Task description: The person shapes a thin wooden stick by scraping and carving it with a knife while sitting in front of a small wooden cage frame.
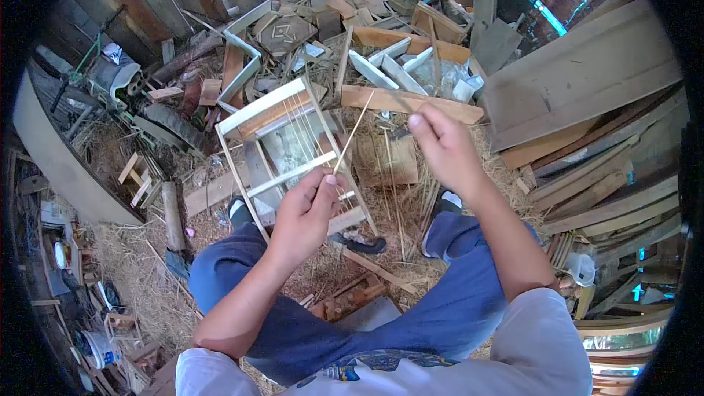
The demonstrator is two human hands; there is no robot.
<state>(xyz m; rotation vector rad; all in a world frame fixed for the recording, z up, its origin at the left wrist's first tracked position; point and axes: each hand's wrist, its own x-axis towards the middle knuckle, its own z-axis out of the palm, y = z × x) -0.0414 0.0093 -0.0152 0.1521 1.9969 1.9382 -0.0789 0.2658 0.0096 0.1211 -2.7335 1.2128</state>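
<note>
Slatted wooden frame [260, 108] left of centre, tilted, thin rods inside. Hands apart. Left hand [304, 209], centre, pinches thin stick [355, 130] near its lower end, stick slanting up right; can't tell if hand touches frame. Right hand [449, 148], right of centre, grips blurred thin grey piece [405, 100], type unclear.

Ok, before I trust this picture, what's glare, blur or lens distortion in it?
Head view: black corners, and the boards at right look bowed, probably by the wide lens; bluish glare streaks the upper right; the thin tool in the right hand is smeared, its edge unreadable; the thin stick in the left hand reads more clearly.
</note>
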